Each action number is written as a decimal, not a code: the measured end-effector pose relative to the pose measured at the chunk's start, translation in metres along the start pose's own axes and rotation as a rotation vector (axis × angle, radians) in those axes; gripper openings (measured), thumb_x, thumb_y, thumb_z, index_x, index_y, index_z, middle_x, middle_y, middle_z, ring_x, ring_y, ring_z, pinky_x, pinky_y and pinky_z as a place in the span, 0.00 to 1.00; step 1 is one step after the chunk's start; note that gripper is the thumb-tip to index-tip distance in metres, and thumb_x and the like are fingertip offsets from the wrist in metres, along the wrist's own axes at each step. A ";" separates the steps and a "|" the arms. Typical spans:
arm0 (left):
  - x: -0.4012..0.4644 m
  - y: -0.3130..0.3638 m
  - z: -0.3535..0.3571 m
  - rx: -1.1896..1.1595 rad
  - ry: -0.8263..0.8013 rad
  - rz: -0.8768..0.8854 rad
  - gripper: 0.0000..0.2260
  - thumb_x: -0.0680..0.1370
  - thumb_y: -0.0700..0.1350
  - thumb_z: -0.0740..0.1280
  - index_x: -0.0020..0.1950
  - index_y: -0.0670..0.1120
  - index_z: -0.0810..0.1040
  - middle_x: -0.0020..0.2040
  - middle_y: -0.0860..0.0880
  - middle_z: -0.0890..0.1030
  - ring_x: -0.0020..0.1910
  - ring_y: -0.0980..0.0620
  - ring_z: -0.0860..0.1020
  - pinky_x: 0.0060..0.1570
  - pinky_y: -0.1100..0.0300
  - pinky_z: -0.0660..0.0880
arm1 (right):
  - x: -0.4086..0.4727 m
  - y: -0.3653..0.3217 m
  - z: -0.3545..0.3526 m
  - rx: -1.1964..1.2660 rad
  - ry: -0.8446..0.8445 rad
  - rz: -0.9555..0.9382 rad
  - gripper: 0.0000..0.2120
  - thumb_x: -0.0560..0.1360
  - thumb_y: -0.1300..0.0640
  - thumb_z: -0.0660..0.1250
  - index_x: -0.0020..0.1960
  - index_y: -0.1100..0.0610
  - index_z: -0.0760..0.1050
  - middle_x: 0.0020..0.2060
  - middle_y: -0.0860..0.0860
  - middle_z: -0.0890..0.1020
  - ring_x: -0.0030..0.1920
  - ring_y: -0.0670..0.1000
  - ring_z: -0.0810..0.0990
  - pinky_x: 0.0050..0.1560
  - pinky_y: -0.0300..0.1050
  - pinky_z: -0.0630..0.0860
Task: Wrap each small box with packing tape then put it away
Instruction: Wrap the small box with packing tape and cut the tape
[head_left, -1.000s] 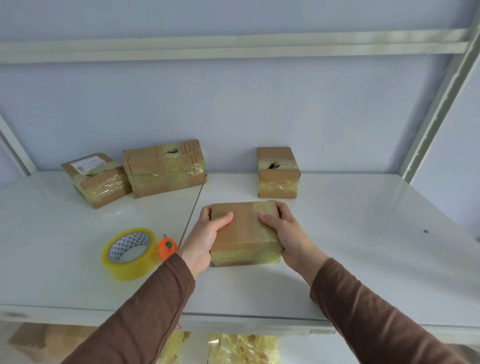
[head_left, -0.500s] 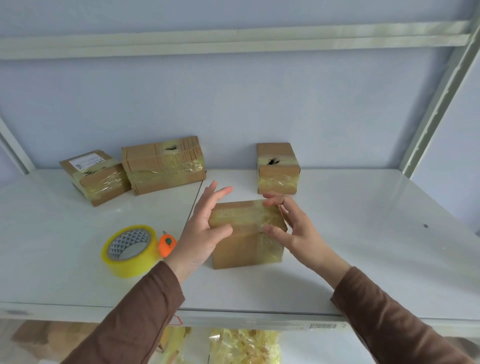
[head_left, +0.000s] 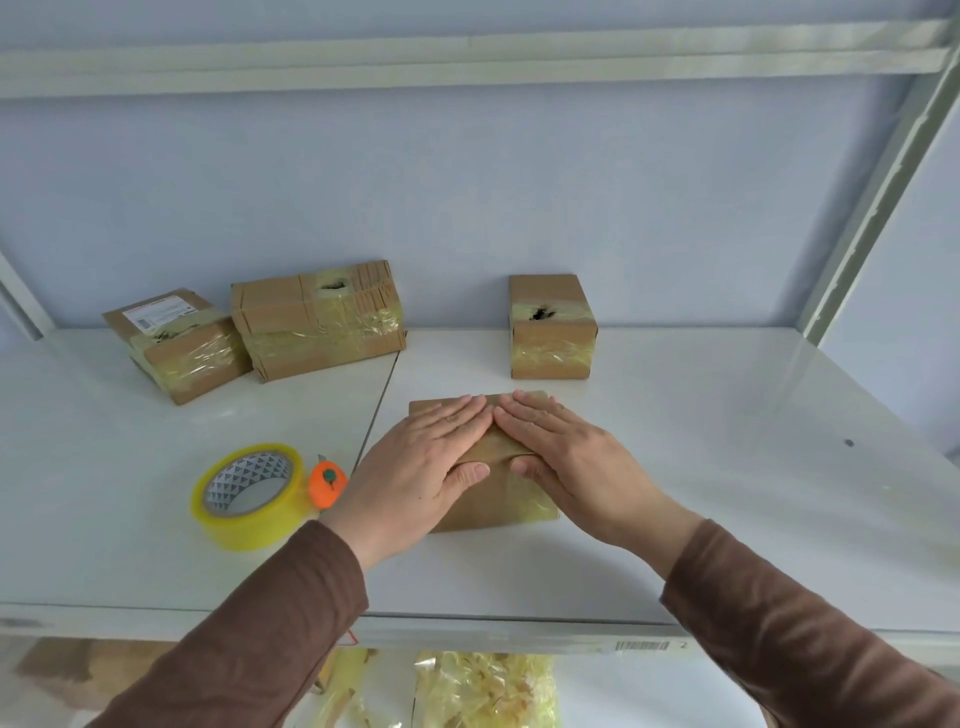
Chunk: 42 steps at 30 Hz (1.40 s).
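Now your two hands lie flat on the small box (head_left: 498, 499), which sits on the white shelf (head_left: 675, 493) near its front edge. Your left hand (head_left: 415, 467) covers the box's left half and your right hand (head_left: 566, 457) its right half; the fingers (head_left: 462, 415) of each are straight and held together, the index tips meeting at the box's far edge, and both thumbs press on its top. Clear yellowish tape shows on the box's near face.

Left of the box, just beside your left wrist, lies the yellow tape roll (head_left: 249, 493), with an orange cutter (head_left: 327, 480) touching its right side. Behind the box, against the back wall (head_left: 467, 197), stands a taped cube box (head_left: 551, 327), a little apart from yours. Further left of it along the wall sit a long taped box (head_left: 317, 317) and, touching it, a labelled box (head_left: 176, 343).

Right of the box the shelf surface lies open as far as the slanted metal upright (head_left: 872, 197), with one small dark spot (head_left: 849, 442) on it. A seam runs across the shelf just left of the box. Another shelf's beam (head_left: 467, 57) crosses overhead. Below the front lip, crumpled yellowish tape (head_left: 483, 691) shows.
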<state>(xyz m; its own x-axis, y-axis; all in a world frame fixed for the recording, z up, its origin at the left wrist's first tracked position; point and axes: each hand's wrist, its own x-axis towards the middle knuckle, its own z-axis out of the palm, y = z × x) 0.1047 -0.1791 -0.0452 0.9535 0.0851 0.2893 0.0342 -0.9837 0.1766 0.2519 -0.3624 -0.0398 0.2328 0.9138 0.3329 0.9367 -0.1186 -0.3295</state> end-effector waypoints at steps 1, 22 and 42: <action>-0.001 0.001 0.001 -0.008 0.001 -0.001 0.30 0.83 0.63 0.49 0.83 0.51 0.58 0.83 0.55 0.56 0.81 0.62 0.51 0.81 0.57 0.51 | -0.001 0.000 0.001 0.007 0.004 -0.002 0.28 0.83 0.45 0.55 0.80 0.56 0.63 0.80 0.49 0.64 0.81 0.47 0.56 0.81 0.50 0.55; -0.024 0.009 0.015 -0.998 0.323 -0.528 0.12 0.80 0.47 0.71 0.59 0.62 0.78 0.79 0.64 0.59 0.76 0.68 0.58 0.69 0.62 0.62 | -0.013 -0.003 0.023 0.954 0.353 0.508 0.08 0.81 0.61 0.66 0.54 0.48 0.77 0.63 0.39 0.77 0.63 0.43 0.76 0.53 0.34 0.74; 0.003 0.022 0.046 -1.289 0.429 -0.768 0.16 0.72 0.58 0.71 0.52 0.49 0.77 0.52 0.48 0.82 0.52 0.49 0.80 0.54 0.51 0.74 | 0.045 0.048 0.005 0.302 0.481 0.691 0.32 0.76 0.32 0.66 0.73 0.47 0.67 0.67 0.44 0.73 0.60 0.46 0.75 0.58 0.52 0.75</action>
<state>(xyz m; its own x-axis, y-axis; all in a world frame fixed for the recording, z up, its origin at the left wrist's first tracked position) 0.1215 -0.2077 -0.0835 0.6675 0.7430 -0.0479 -0.0299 0.0910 0.9954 0.3063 -0.3252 -0.0458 0.8676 0.4063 0.2865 0.4539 -0.4123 -0.7899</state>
